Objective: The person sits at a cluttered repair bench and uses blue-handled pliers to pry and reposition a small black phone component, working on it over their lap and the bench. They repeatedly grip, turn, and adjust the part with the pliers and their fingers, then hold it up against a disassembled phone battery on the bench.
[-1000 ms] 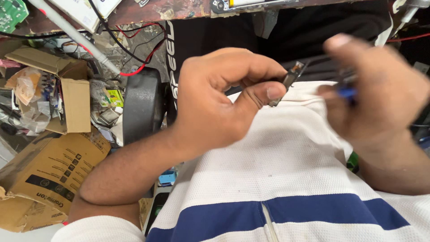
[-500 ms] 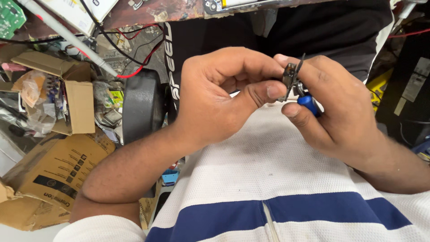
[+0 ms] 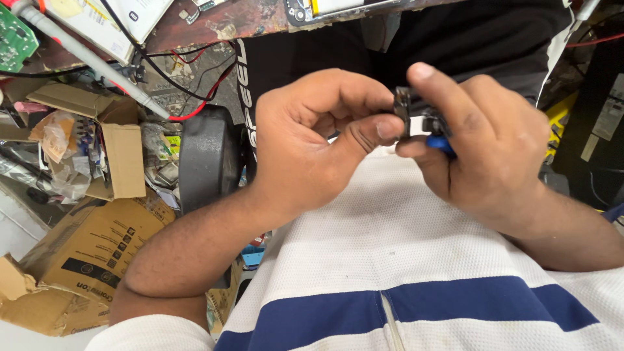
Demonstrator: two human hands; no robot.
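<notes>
My left hand (image 3: 312, 149) and right hand (image 3: 481, 143) both grip a small black part (image 3: 404, 107), its long axis upright; a blue handle (image 3: 443, 144) shows beneath.

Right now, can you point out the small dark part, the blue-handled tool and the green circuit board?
small dark part (image 3: 402, 112), head view, its upper end between the hands.
blue-handled tool (image 3: 444, 144), head view, the blue handle showing below the right thumb.
green circuit board (image 3: 13, 39), head view, its middle, top left corner.

Bright, even, from above; soft shadows under the hands (image 3: 403, 143) and along the forearms. Sharp at centre, no glare. Slightly stretched and curved toward the edges, with dim, murky corners at right.
</notes>
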